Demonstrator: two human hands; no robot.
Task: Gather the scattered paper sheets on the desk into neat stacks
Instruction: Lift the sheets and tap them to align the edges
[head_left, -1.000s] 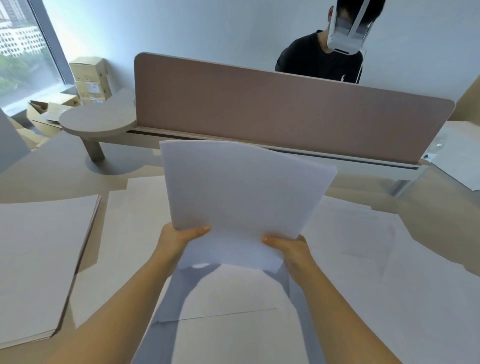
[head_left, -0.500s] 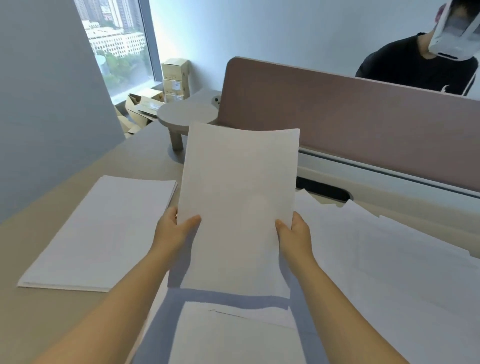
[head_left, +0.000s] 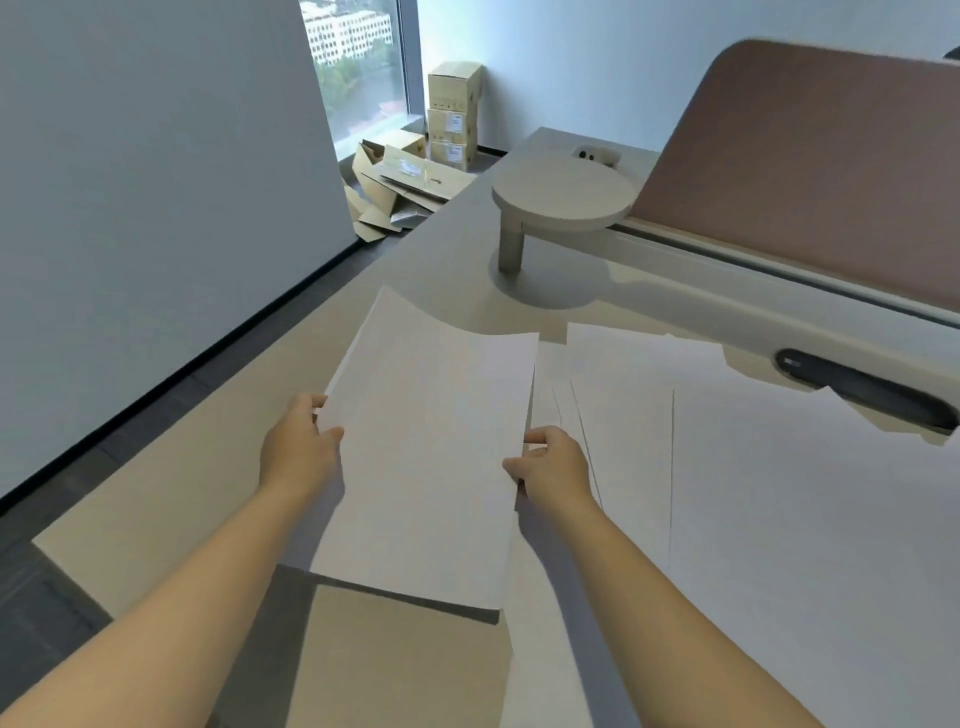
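The sheaf of paper sheets (head_left: 431, 457) hangs above the surface (head_left: 171, 499), its long axis running away from the person. The left hand (head_left: 298, 452) pinches its left edge and the right hand (head_left: 556, 467) its right, each grip curled on paper. The loose sheets (head_left: 753, 493) lie to the right, nearer the right hand, so setting down likely goes leftward.
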